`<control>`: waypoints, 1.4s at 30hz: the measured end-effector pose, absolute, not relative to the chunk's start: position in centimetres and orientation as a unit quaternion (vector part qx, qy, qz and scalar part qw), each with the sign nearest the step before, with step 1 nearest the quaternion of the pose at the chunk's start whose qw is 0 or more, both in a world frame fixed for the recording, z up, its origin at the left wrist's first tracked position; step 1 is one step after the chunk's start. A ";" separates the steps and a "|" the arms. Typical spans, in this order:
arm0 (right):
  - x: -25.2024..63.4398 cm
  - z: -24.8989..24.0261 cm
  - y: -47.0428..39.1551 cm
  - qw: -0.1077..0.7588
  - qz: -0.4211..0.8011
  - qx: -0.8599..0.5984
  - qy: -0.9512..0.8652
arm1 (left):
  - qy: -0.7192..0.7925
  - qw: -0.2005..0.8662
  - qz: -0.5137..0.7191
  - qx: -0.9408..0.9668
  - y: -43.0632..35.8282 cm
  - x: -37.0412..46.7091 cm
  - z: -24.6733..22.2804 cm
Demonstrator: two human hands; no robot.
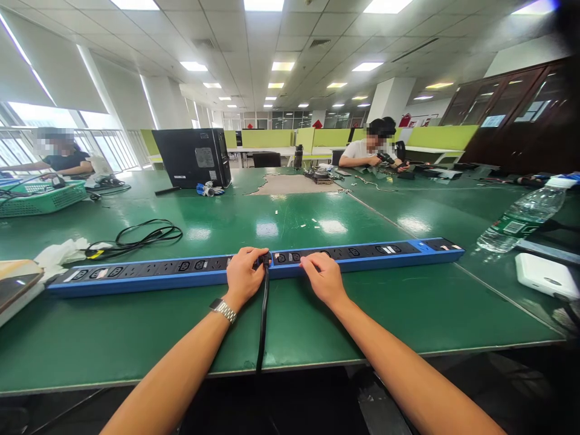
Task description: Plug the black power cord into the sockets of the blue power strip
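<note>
A long blue power strip (380, 258) with black sockets lies across the green table in front of me. My left hand (246, 273), with a metal-banded watch on its wrist, grips a black plug (265, 260) at the strip's middle. From that plug a thick black cable (263, 320) runs down over the table's front edge. The plug's front end is hidden, so I cannot tell how far it sits in a socket. To the right, my right hand (324, 277) is closed against the strip, fingertips together over the sockets. Whatever lies between those fingertips is hidden.
Coiled black cable (145, 238) lies behind the strip's left end, near crumpled white tissue (63, 260). A water bottle (521, 217) and white box (546, 275) are at right. Farther back stand a computer case (193, 158) and green basket (45, 199). Two people sit across the table.
</note>
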State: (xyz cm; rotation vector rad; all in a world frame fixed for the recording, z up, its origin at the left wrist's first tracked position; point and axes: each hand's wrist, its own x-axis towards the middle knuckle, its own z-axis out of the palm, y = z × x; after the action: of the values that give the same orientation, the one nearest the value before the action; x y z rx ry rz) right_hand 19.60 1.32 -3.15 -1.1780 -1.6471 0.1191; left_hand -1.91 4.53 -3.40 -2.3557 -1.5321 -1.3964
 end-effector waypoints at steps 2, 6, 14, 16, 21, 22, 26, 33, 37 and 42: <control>19.6 -3.2 1.3 0.527 0.050 -0.494 -0.690 | -0.487 0.001 -0.447 -0.750 4.5 -1.9 -3.4; 19.5 -3.2 1.4 0.525 0.053 -0.497 -0.689 | -0.457 -0.034 -0.500 -0.735 4.8 -1.9 -3.2; 19.5 -3.2 1.3 0.516 0.048 -0.508 -0.688 | -0.424 -0.050 -0.590 -0.685 4.8 -3.1 -2.9; 19.5 -3.2 1.3 0.514 0.046 -0.506 -0.691 | -0.421 -0.026 -0.564 -0.710 4.7 -3.0 -2.9; 19.5 -3.2 1.2 0.512 0.048 -0.508 -0.691 | -0.459 0.002 -0.494 -0.738 4.3 -2.5 -2.8; 19.5 -3.2 1.2 0.511 0.048 -0.508 -0.691 | -0.464 0.001 -0.482 -0.743 4.3 -2.5 -2.7; 19.5 -3.2 1.2 0.511 0.046 -0.507 -0.693 | -0.481 -0.002 -0.446 -0.755 4.1 -2.3 -2.4; 19.5 -3.2 1.3 0.508 0.044 -0.509 -0.693 | -0.486 0.006 -0.414 -0.770 4.0 -2.2 -2.2; 19.6 -3.3 1.4 0.509 0.045 -0.510 -0.693 | -0.479 0.004 -0.396 -0.783 4.1 -2.3 -2.1; 19.5 -3.4 1.3 0.508 0.053 -0.510 -0.693 | -0.471 0.004 -0.378 -0.797 3.9 -2.3 -2.0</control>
State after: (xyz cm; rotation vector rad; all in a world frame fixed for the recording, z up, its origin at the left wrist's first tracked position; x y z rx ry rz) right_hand 19.53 1.34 -3.36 -1.2284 -1.6695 0.1267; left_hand -2.25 3.95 -2.05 -2.4979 -1.4759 -1.1838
